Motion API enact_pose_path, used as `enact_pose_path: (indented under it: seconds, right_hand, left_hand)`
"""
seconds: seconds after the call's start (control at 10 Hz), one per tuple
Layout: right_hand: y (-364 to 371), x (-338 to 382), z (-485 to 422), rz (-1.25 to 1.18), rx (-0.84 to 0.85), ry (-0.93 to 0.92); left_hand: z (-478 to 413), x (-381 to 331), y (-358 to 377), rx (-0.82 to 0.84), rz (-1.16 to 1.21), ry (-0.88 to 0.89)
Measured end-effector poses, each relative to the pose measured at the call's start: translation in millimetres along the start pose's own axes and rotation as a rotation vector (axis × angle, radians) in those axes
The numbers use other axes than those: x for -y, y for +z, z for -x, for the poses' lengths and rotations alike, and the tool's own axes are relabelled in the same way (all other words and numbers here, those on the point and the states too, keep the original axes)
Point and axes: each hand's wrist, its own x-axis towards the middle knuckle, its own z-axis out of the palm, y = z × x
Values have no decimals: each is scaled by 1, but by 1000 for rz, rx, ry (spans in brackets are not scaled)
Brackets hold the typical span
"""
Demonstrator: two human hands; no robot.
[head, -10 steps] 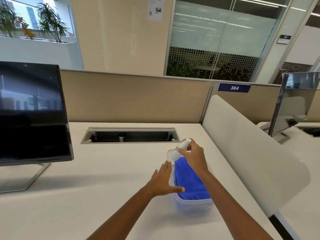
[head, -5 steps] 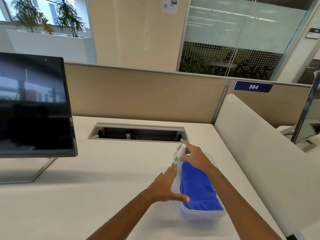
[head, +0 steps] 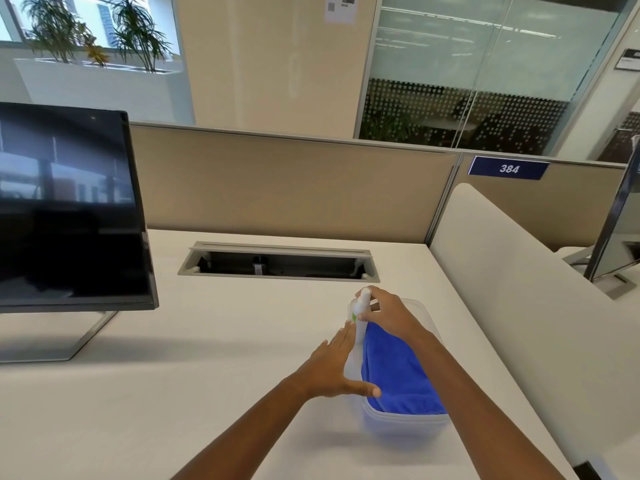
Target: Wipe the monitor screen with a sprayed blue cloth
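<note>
A folded blue cloth [head: 398,372] lies in a clear plastic container [head: 405,424] on the white desk [head: 156,393]. My right hand [head: 388,315] grips a small white spray bottle [head: 362,317] that stands upright at the container's left side. My left hand [head: 334,368] rests flat against the container's left wall, fingers spread, thumb on the cloth's near corner. The dark monitor [head: 65,209] stands on its metal stand at the far left, screen off.
An open cable tray [head: 277,263] is set into the desk behind the container. A beige partition [head: 294,188] closes the back. A white divider panel [head: 512,278] runs along the right side, with a second monitor [head: 620,230] beyond it.
The spray bottle has come from tilted over the cloth to upright at the container's left side, still in my right hand. The camera has shifted left and closer. My left hand stays on the container.
</note>
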Motion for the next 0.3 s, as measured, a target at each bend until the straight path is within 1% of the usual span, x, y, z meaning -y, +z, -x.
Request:
enact_pose_path:
  seconds: [0.1,0.2,0.3]
  right_hand:
    - [3,-1,6,-49,-38,6]
    - [2,-2,22,-70,-120,35]
    - [11,-10,41,-41,-198,48]
  left_hand:
    - [1,-1,-1,6,-42,-1]
    - [6,-1,-1,0,-46,-23]
    - [13,13,7,-66,-89,-58]
